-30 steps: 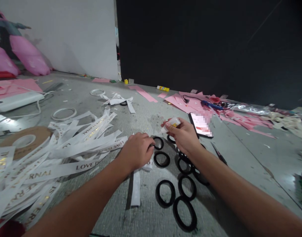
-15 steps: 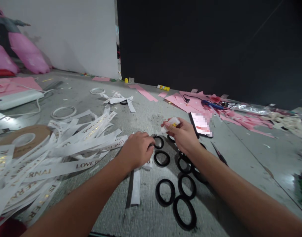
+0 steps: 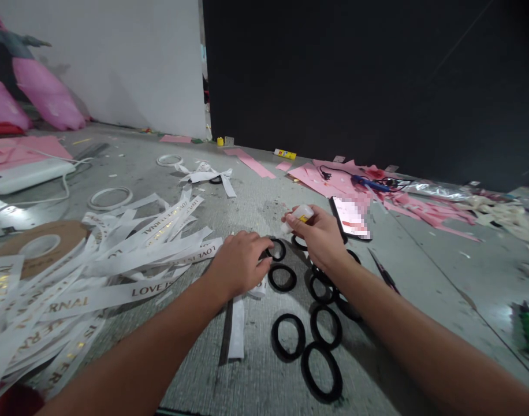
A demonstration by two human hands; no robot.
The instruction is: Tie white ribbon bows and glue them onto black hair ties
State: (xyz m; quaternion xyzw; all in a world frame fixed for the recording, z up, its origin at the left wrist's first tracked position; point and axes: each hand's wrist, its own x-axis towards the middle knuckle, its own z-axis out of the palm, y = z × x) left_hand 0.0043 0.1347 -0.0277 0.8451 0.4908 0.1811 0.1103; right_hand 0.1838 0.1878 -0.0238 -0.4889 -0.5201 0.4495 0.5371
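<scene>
My left hand (image 3: 242, 263) is low over the floor, with index finger and thumb apart at the left edge of a black ring (image 3: 283, 249); no hold on it shows. Under and beside that hand lie white ribbon pieces (image 3: 236, 332). My right hand (image 3: 323, 234) is closed around a small white bottle (image 3: 304, 212) with a yellow label, tilted nozzle-down to the left. Another black ring (image 3: 299, 242) is partly hidden below this hand. Several more black rings (image 3: 289, 338) lie flat between and under my forearms, some overlapping.
Printed white ribbons (image 3: 147, 254) are heaped on the left, over a brown cardboard reel (image 3: 69, 237). To the right lie a phone (image 3: 351, 218) and a pointed dark-handled tool (image 3: 384, 271). Pink scraps (image 3: 316, 182) and a yellow tube (image 3: 285, 154) lie near the black wall (image 3: 368, 81).
My left thumb and index finger have spread apart beside the black ring. My right hand still holds the bottle in nearly the same place. The view has shifted slightly.
</scene>
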